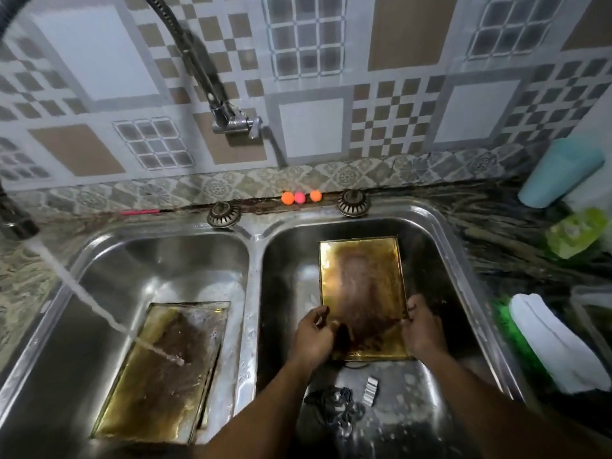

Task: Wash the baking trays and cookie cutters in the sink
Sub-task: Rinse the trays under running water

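A double steel sink fills the view. In the right basin a golden baking tray with brown burnt stains lies flat. My left hand grips its left edge near the front, and my right hand grips its right edge. A second stained tray lies in the left basin, and a stream of water from the hose nozzle lands on it. Metal cookie cutters sit in the right basin in front of the held tray, one ridged piece apart from the dark cluster.
A wall tap with a black flexible hose hangs over the sink. Three small balls rest behind the sink. On the right counter are a teal cup, a green pack, a white cloth and a green scrubber.
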